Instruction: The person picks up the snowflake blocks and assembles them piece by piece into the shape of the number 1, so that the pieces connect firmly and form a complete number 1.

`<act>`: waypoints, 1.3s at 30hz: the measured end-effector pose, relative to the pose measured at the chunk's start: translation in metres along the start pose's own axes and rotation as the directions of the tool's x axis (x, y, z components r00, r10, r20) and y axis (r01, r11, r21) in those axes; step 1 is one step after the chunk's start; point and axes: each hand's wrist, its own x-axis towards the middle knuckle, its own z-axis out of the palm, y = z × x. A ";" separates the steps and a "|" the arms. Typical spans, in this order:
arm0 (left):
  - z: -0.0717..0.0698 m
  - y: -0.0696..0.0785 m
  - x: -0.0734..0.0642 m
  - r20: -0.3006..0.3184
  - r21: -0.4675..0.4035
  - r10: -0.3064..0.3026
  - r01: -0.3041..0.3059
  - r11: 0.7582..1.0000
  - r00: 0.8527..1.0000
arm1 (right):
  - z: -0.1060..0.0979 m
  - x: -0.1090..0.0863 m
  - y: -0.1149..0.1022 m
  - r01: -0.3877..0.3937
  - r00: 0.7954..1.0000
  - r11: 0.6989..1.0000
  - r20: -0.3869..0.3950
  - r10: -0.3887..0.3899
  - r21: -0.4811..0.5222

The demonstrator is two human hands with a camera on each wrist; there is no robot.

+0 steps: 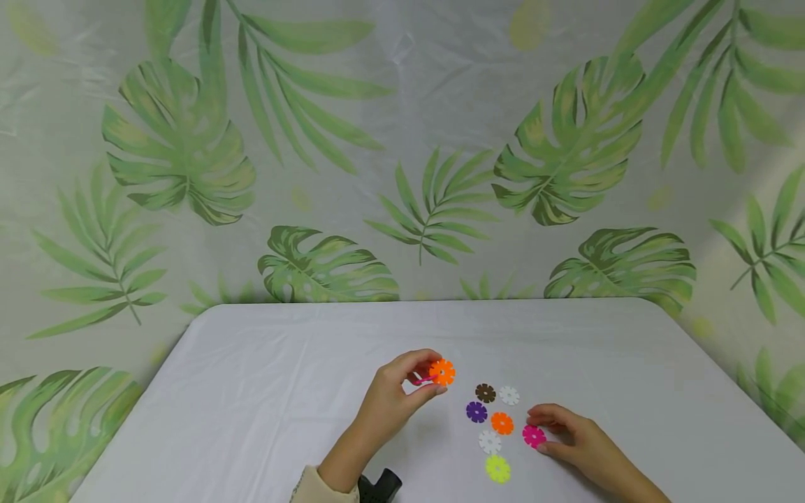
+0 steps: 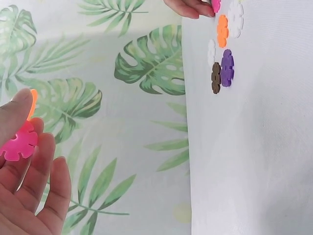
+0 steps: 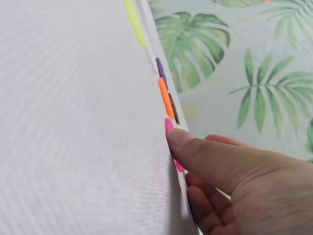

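Note:
My left hand is raised over the table, thumb and fingers pinching an orange snowflake disc with a notched rim. A pink snowflake disc is in the same hand, set at an angle against the orange one; the fingers partly cover where they meet. Low at the table's right half, my right hand pinches another pink snowflake disc at its edges, thumb on the near side. That disc is at the tabletop, just right of a loose orange disc.
Between the hands lie a brown disc, a purple disc, a yellow disc and two white discs, one far, one nearer. A black object shows by the left forearm. A leaf-patterned curtain hangs behind the white-covered table.

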 end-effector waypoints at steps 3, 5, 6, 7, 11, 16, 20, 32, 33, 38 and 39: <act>0.000 -0.001 0.000 0.004 0.005 -0.004 0.004 1.000 1.000 | 0.000 -0.001 -0.001 0.003 1.000 1.000 -0.020 -0.004 -0.020; -0.001 -0.001 0.000 0.007 0.007 -0.009 0.009 1.000 1.000 | 0.001 -0.001 -0.001 0.034 0.998 0.999 -0.049 -0.036 -0.035; -0.001 -0.001 0.000 0.007 0.008 -0.011 0.011 1.000 1.000 | 0.001 -0.001 -0.001 0.049 0.997 0.998 -0.063 -0.051 -0.039; -0.001 0.000 0.000 0.006 0.007 -0.012 0.012 1.000 1.000 | 0.002 0.000 -0.001 0.075 0.994 0.996 -0.076 -0.079 -0.047; 0.000 0.000 0.000 -0.002 -0.001 -0.006 0.006 1.000 1.000 | 0.003 0.002 0.001 0.151 0.982 0.988 -0.109 -0.154 -0.035; 0.001 0.001 0.001 -0.009 -0.008 -0.004 0.004 1.000 1.000 | 0.001 0.002 -0.001 0.096 0.992 0.995 -0.087 -0.096 -0.011; 0.000 0.002 0.000 -0.002 -0.009 -0.013 0.013 1.000 1.000 | -0.003 0.003 -0.007 -0.004 0.999 1.000 -0.040 0.004 0.008; -0.001 0.000 0.001 0.011 0.001 -0.030 0.030 1.000 1.000 | -0.019 0.018 -0.028 0.096 0.993 0.987 -0.083 -0.085 0.131; -0.001 0.000 0.001 0.011 0.001 -0.031 0.031 1.000 0.999 | -0.021 0.020 -0.031 0.114 0.991 0.984 -0.092 -0.102 0.139; 0.000 -0.001 0.000 0.004 0.001 -0.030 0.030 1.000 1.000 | -0.029 0.032 -0.045 0.199 0.974 0.969 -0.140 -0.179 0.146; 0.000 -0.001 0.001 0.004 0.000 -0.030 0.030 1.000 1.000 | -0.030 0.035 -0.048 0.208 0.971 0.968 -0.148 -0.186 0.144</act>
